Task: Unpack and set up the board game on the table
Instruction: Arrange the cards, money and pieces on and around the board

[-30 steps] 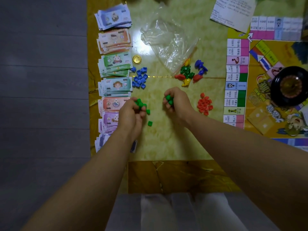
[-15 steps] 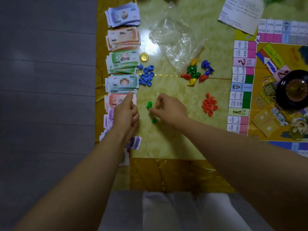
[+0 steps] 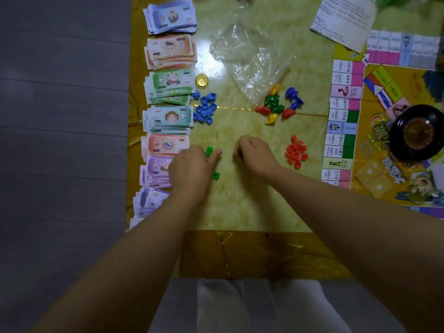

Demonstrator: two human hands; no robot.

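Now both forearms reach out over the near edge of the tabletop (image 3: 252,207), and the hands are apart again. Half a second ago the right hand (image 3: 257,157) stretched across toward the left one; it has since drawn back to the right. Its fingers are curled under, gripping a green piece (image 3: 240,153) of which only a sliver shows. The left hand (image 3: 189,169) has slid out from beside the banknotes, and its thumb and forefinger now pinch a green house (image 3: 209,151) that lay free between the hands before. A loose green house (image 3: 216,175) lies on the tabletop just beside the left hand, about where it was.

To the right of the right hand sits the heap of red houses (image 3: 296,152), unchanged. The stacks of play money (image 3: 168,116) run along the left edge. Farther out lie the blue houses (image 3: 205,108), the cluster of coloured player tokens (image 3: 274,105) and a gold coin (image 3: 201,81), then the empty clear plastic bag (image 3: 249,61). The game board (image 3: 374,121) covers the right side with a black spinner wheel (image 3: 418,133) on it, and a printed sheet (image 3: 346,20) overlaps its far corner.
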